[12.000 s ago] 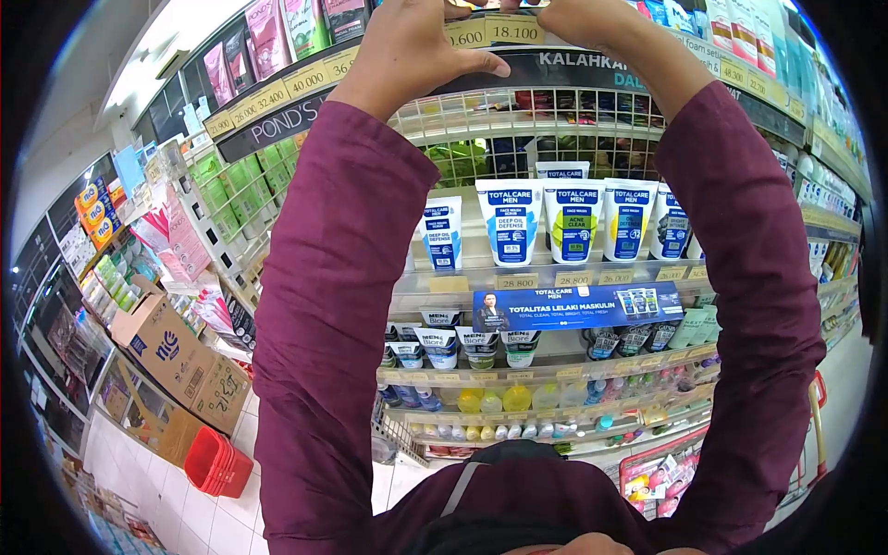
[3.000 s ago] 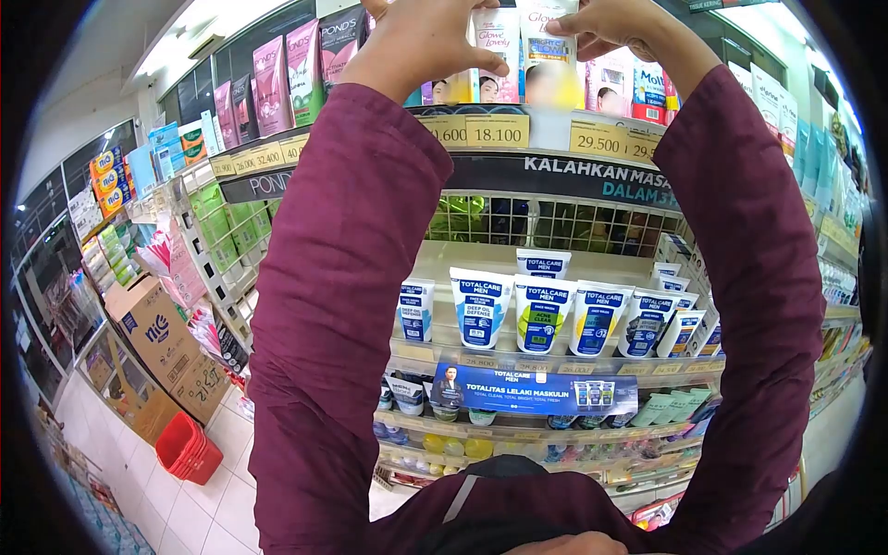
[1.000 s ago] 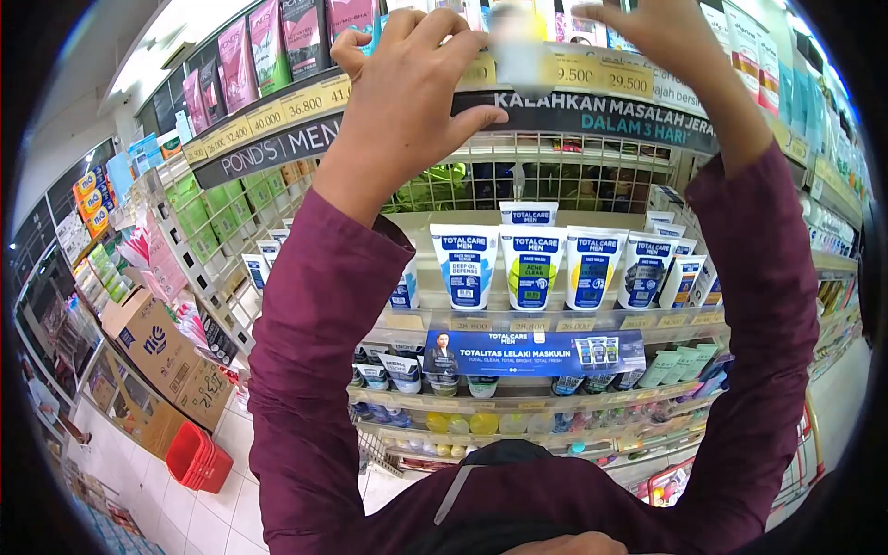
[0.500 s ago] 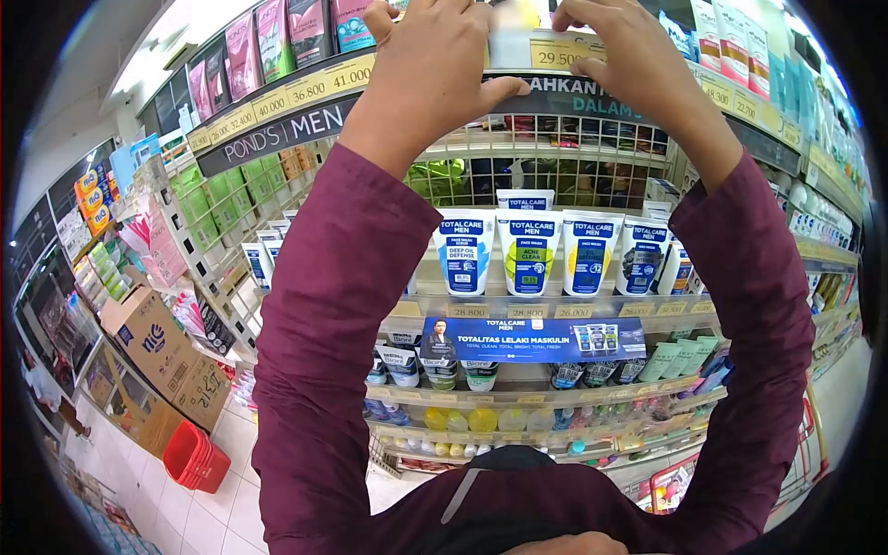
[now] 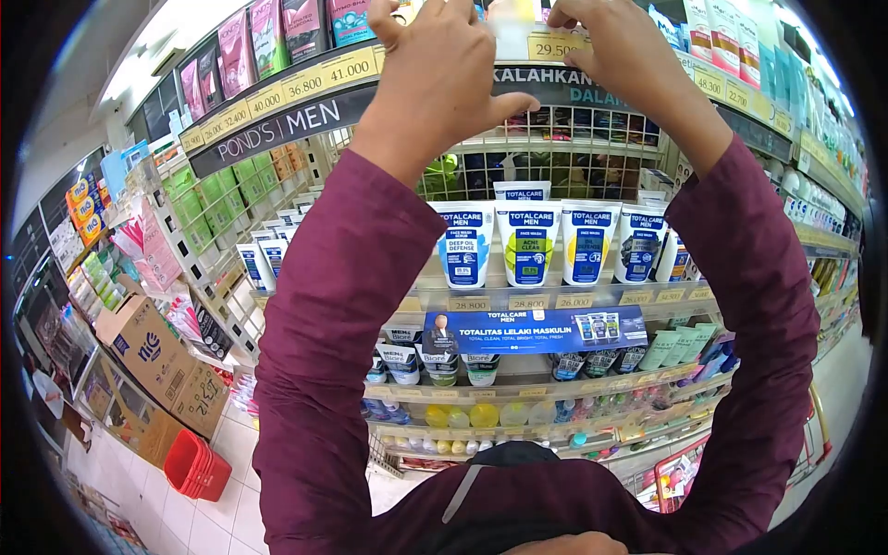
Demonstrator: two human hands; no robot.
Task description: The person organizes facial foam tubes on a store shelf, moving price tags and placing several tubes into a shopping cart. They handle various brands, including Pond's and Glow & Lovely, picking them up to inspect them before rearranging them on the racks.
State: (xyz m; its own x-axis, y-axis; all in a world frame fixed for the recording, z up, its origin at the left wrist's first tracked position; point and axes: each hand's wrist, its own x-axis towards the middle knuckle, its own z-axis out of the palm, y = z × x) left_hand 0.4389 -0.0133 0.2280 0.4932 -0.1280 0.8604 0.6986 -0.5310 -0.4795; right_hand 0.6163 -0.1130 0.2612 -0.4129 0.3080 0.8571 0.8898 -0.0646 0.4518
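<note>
My left hand [image 5: 439, 88] is raised at the top middle, thumb held apart and the other fingers bent near the upper shelf's edge. To its right, my right hand [image 5: 629, 69] has its fingers curled by a yellow price label [image 5: 557, 47]. Between them is a pale, blurred item [image 5: 511, 37] at the top edge; whether either hand touches it cannot be made out. Below the hands, upright Total Care Men tubes [image 5: 528, 245] stand in a row on a shelf. A blue promotional strip [image 5: 536, 331] hangs under that row.
Pink and black tubes [image 5: 266, 37] stand on the upper left shelf. Lower shelves hold Biore tubes [image 5: 400, 363] and bottles. At left are cardboard boxes [image 5: 153, 347] and red baskets [image 5: 196, 465] on the floor. A red-framed cart [image 5: 680, 476] is at lower right. Someone's legs [image 5: 76, 421] show far left.
The shelves have shifted slightly up and left in view. My right hand has moved slightly up and left, and my left thumb now sits a little farther from the upper price labels.
</note>
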